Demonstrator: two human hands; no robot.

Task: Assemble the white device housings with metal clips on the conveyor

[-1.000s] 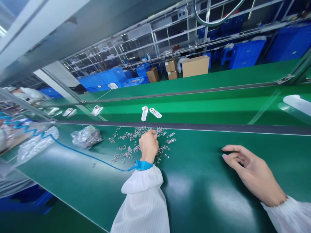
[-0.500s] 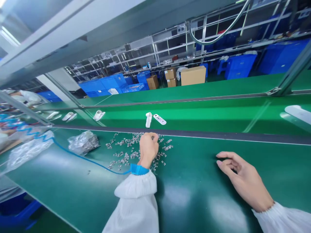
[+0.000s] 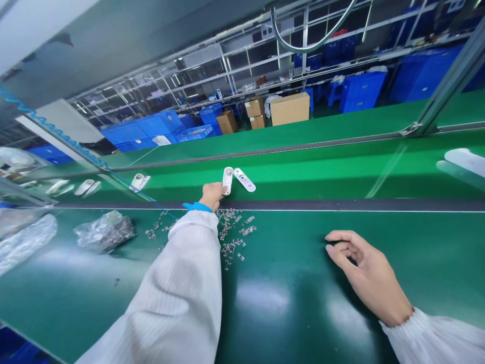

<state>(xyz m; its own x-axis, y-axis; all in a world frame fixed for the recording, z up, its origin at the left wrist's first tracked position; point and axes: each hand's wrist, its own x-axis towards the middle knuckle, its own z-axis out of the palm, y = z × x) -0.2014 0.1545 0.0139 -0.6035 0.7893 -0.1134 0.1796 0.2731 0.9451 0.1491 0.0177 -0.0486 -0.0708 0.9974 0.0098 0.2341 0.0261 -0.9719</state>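
Observation:
My left hand [image 3: 212, 194], with a blue wrist strap, reaches over the dark belt edge onto the green belt. Its fingers are closed at the lower end of a white elongated plastic casing [image 3: 227, 178] with a round recess near its top. Close beside that lies a second white piece [image 3: 244, 180] with dark markings, tilted. Under and beside my left forearm, small metal clips [image 3: 228, 247] lie scattered on the green table. My right hand [image 3: 366, 268] hovers or rests over the table at the right, fingers loosely curled and thumb apart from them, holding nothing.
A clear plastic bag of metal parts [image 3: 106, 231] sits on the left of the table. More white casings [image 3: 139, 182] lie along the belt to the left, and one [image 3: 468, 163] at the far right. A coiled blue cord [image 3: 76, 144] runs toward my wrist. A metal post [image 3: 447, 86] stands at right.
My left hand has moved from the clips forward to the white casing and taken hold of its lower end. The casing now shows its round recess. My right hand keeps its pose.

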